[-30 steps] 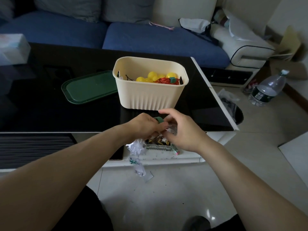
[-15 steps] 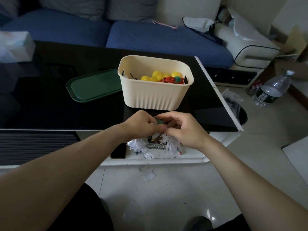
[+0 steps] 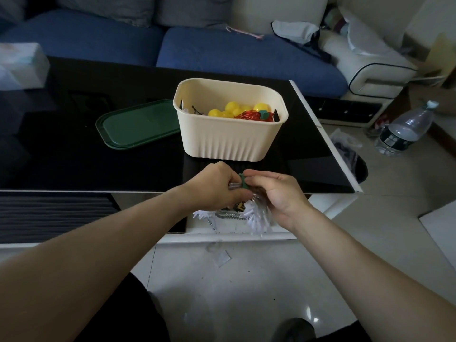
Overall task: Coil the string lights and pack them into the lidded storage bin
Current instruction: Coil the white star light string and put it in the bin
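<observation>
Glossy black coffee table (image 3: 74,156) in a dim living room, blue sofa (image 3: 234,53) behind it. Left hand (image 3: 214,187) and right hand (image 3: 276,193) meet over the table's near edge, fingers of both curled inward. Both pinch a small dark green tie (image 3: 242,180) wrapped round a coiled bundle of clear string lights (image 3: 256,213); white frilly bulb covers hang below the right palm. Exact fingertip contact is partly hidden by the knuckles. Bundle is held in the air, just in front of the cream ribbed plastic storage bin (image 3: 229,141), not touching it. Bin stands upright on the table, open, holding yellow ball-shaped lights (image 3: 232,108) and a red coiled strand (image 3: 249,116) with a green tie. Dark green flat lid (image 3: 138,124) lies on the table just left of the bin, its right edge behind the bin wall. Below the hands, white lower shelf (image 3: 222,233) with small clutter, too blurred to identify. Clear plastic water bottle (image 3: 404,129) stands on the tiled floor, well apart to the right.
</observation>
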`<state>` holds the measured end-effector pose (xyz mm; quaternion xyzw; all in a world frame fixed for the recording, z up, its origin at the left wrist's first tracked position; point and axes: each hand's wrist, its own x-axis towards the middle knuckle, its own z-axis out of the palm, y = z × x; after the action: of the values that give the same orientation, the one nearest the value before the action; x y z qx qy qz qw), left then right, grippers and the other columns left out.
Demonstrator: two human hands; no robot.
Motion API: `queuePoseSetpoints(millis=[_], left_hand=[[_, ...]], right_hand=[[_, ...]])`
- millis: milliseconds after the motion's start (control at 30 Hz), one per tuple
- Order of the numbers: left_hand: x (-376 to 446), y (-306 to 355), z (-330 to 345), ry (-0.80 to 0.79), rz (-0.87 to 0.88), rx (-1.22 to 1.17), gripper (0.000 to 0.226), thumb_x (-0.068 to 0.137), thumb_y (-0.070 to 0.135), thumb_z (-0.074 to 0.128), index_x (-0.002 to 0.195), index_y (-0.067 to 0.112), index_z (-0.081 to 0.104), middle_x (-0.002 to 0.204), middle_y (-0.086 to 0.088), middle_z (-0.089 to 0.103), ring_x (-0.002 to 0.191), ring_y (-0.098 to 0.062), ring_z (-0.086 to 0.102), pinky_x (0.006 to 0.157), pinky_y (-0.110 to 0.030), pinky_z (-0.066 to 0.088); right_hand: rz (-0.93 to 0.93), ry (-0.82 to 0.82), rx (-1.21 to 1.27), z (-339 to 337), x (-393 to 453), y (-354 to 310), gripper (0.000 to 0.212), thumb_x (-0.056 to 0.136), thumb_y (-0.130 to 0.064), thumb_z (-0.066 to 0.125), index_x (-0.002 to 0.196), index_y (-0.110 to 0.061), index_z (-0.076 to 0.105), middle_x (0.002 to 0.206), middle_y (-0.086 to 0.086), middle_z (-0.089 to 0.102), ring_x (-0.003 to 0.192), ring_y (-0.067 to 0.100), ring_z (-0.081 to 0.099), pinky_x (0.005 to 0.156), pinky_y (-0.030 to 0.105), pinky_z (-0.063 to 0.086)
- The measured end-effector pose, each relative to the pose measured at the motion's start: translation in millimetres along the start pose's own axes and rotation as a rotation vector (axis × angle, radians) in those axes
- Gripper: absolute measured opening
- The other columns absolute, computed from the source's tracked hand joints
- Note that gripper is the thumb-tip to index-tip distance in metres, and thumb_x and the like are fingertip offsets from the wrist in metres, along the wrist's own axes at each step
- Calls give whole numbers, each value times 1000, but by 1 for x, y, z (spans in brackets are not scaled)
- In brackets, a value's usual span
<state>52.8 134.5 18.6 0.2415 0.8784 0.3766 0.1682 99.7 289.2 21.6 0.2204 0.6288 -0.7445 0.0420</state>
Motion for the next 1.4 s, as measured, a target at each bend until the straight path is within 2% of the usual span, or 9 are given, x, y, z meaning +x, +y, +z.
queuePoseSetpoints(millis=[167, 333, 500, 633, 833, 967, 1133, 1267, 1400], left_hand=[[0, 4, 2, 55, 36, 132, 30, 84, 42, 74, 71, 16, 71, 62, -3, 66, 54, -12, 55, 48, -19, 40], [4, 6, 4, 87, 81, 186, 33, 84, 40, 74, 78, 8, 73, 68, -9, 70, 65, -22, 64, 64, -37, 50], [5, 4, 6, 129, 85, 218, 31, 81, 40, 77, 67, 15, 66, 64, -5, 67, 64, -21, 61, 60, -34, 49], [6, 5, 8, 175, 114, 206, 28, 77, 35, 82, 63, 19, 63, 64, -1, 65, 66, -20, 62, 63, -33, 49], [4, 13, 15, 257, 128, 232, 36, 71, 38, 86, 88, 9, 72, 80, -5, 71, 79, -21, 65, 71, -36, 52], [6, 13, 19, 312, 226, 185, 38, 72, 32, 85, 98, 10, 68, 90, -5, 70, 88, -24, 65, 76, -37, 52], [12, 9, 21, 290, 311, 226, 25, 78, 28, 80, 93, 9, 76, 82, -7, 74, 82, -27, 68, 73, -40, 53], [14, 9, 19, 308, 299, 262, 23, 84, 30, 77, 91, 8, 74, 78, -8, 72, 76, -28, 68, 69, -41, 53], [14, 11, 15, 321, 201, 268, 29, 85, 36, 74, 90, 8, 75, 80, -9, 73, 78, -26, 68, 72, -39, 53]], right_hand=[[41, 107, 78, 8, 2, 4, 13, 81, 5, 75, 81, -7, 79, 87, 17, 77, 79, 28, 75, 75, 35, 62], [53, 179, 95, 10, 2, 2, 11, 79, 5, 77, 87, -2, 78, 91, 20, 76, 90, 34, 75, 84, 45, 62], [87, 201, 117, 9, 0, -1, 10, 78, 4, 79, 86, -2, 78, 90, 20, 76, 89, 35, 75, 82, 46, 62], [167, 194, 75, 2, 4, 1, 11, 78, -1, 80, 89, -1, 77, 88, 18, 76, 76, 32, 73, 80, 44, 61], [229, 158, 18, -4, 9, 1, 10, 81, -3, 78, 89, 2, 75, 79, 18, 72, 58, 24, 69, 56, 31, 58], [222, 241, 52, -4, 15, 3, 9, 80, 1, 76, 88, 4, 72, 76, 19, 71, 56, 26, 68, 55, 32, 58], [257, 158, 28, -9, 22, 2, 21, 80, -11, 80, 96, 1, 75, 88, 17, 75, 65, 25, 71, 54, 30, 56], [172, 114, -114, -15, 18, -2, 22, 81, -6, 74, 99, 7, 73, 75, 16, 68, 61, 21, 62, 56, 29, 49], [-48, 17, -264, -19, 7, -10, 11, 90, -9, 68, 98, -6, 74, 96, 22, 72, 84, 23, 68, 76, 34, 51]])
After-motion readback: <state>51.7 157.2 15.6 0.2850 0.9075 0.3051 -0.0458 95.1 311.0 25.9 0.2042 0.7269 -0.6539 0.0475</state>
